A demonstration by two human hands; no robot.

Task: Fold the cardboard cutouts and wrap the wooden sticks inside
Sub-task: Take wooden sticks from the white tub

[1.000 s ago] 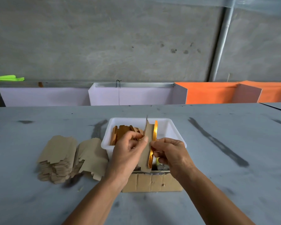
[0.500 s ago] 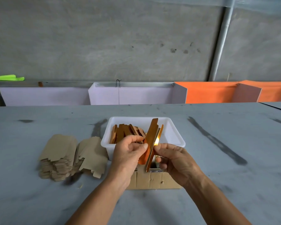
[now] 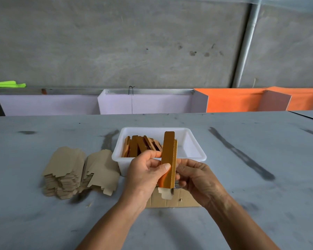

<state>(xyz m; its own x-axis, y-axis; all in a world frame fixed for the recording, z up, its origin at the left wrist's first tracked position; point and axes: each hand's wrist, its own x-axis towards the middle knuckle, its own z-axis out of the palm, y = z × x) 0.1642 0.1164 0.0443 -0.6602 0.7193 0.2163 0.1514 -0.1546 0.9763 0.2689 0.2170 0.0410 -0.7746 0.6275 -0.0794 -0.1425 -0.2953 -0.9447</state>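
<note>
A gold-faced cardboard cutout (image 3: 168, 156), folded into a long narrow sleeve, stands nearly upright between my hands over the front of the white tub (image 3: 195, 156). My left hand (image 3: 145, 175) grips its left side, thumb pressed on the front face. My right hand (image 3: 197, 175) holds its right edge from behind. Whatever is inside the sleeve is hidden. Several finished gold sleeves (image 3: 141, 146) lean in the tub's left half. Flat brown cutouts (image 3: 79, 170) lie stacked on the left of the table.
A flattened piece of corrugated cardboard (image 3: 172, 200) lies under my hands at the tub's near side. The grey table (image 3: 251, 186) bears dark streaks. White and orange bins (image 3: 152, 103) line the far edge against a concrete wall.
The cutout was half open with its gold inside showing. Both hands have closed it into a narrow gold sleeve and turned it upright, face toward me.
</note>
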